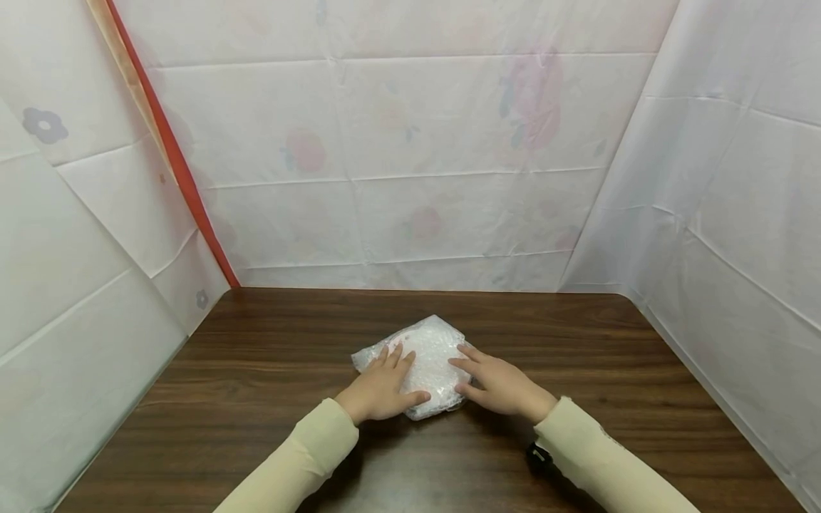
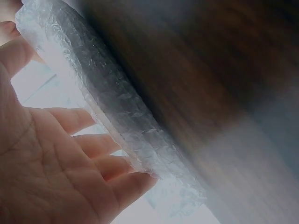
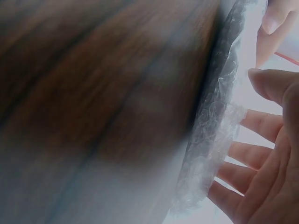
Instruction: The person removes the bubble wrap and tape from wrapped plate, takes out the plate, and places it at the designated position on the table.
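Observation:
A flat package in bubble wrap lies on the brown wooden table, with something whitish showing through the clear wrap. My left hand rests on its left side, fingers spread and fairly straight. On the right side, my right hand touches the package's edge with its fingertips, the fingers also spread. In the left wrist view the bubble-wrapped edge runs past the left fingertips. The right wrist view has the wrapped edge beside the right fingers. What lies inside the wrap cannot be made out.
The dark wooden table has rounded far corners. White patterned sheeting hangs behind it and on both sides. A red strip runs down the back left corner. Something small and black shows at the right sleeve.

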Motion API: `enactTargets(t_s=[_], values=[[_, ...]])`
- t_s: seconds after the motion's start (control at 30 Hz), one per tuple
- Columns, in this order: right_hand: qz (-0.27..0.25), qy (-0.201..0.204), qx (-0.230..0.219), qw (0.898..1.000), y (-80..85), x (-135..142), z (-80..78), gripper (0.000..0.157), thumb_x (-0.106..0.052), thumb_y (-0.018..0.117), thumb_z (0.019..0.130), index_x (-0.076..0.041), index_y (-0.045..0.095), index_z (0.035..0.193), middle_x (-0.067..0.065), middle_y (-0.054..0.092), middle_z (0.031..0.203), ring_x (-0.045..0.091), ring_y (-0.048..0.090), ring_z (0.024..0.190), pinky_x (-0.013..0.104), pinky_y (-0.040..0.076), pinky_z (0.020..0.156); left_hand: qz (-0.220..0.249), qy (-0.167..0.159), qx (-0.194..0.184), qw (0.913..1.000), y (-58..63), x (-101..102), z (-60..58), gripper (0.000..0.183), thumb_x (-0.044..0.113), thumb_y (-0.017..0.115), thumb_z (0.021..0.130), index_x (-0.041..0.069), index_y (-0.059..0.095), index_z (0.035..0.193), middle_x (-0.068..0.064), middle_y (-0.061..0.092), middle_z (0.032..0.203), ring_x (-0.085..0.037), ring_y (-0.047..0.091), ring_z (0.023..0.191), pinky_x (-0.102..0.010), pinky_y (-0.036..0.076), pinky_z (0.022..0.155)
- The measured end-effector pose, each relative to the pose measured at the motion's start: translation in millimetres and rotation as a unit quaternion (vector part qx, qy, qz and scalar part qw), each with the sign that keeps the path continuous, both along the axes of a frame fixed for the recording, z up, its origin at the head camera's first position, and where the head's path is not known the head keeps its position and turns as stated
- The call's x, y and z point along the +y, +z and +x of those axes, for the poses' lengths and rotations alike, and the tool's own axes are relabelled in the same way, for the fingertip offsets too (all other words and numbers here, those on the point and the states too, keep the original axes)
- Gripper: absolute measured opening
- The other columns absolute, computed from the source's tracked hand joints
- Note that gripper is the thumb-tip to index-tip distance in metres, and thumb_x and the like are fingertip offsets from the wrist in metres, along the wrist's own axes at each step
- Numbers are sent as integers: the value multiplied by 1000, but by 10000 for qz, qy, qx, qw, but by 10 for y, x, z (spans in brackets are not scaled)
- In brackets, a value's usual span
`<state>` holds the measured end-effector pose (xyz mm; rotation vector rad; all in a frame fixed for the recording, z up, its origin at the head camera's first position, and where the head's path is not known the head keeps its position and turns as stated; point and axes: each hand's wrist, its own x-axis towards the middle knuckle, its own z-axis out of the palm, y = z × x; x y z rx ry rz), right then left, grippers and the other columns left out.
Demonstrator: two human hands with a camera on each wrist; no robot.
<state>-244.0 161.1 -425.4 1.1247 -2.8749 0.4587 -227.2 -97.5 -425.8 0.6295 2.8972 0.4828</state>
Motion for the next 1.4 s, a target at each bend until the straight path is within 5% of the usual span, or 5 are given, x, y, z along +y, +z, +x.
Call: enactTargets(t_s=[0.23, 0.6, 0.87, 1.03, 1.4], values=[[15, -78, -161, 9998, 13, 50, 32, 50, -37, 56, 99, -13, 51, 143, 19, 39, 154, 38, 48, 134, 55, 46, 103, -125, -67, -15, 9999, 3, 36, 16, 89, 67, 48, 92, 6, 30, 154, -22, 21, 161, -47, 18, 147, -56, 21, 120], [-137, 53, 807, 9966, 113, 54, 60, 41, -30, 66, 94, -10, 63, 130, 15, 59, 137, 31, 59, 124, 47, 51, 98, -175, -85, -9, 9998, 6, 54, 34, 87, 66, 49, 92, 6, 32, 153, -23, 23, 160, -47, 20, 147, -56, 23, 119], [-339, 381, 1412, 9887, 190, 32, 101, 27, -25, 71, 91, -11, 70, 114, 2, 69, 112, 15, 69, 94, 33, 58, 80, -158, -88, -31, 9998, 21, 51, 50, 88, 66, 49, 92, 5, 32, 153, -24, 23, 160, -48, 20, 147, -56, 24, 119], [-345, 697, 1761, 9813, 150, 7, 144, 16, -21, 77, 84, -13, 70, 96, -4, 64, 90, 5, 60, 70, 20, 52, 62, -129, -88, -36, 9999, 33, 57, 59, 87, 64, 50, 92, 4, 33, 152, -24, 24, 159, -48, 20, 147, -56, 24, 119], [44, 970, 2289, 9686, 34, -10, 156, 21, -18, 83, 75, -17, 64, 82, -8, 55, 80, 3, 50, 68, 17, 46, 59, -97, -93, -73, 9999, 46, 56, 70, 86, 64, 50, 92, 5, 32, 153, -25, 23, 159, -48, 20, 147, -56, 24, 119]])
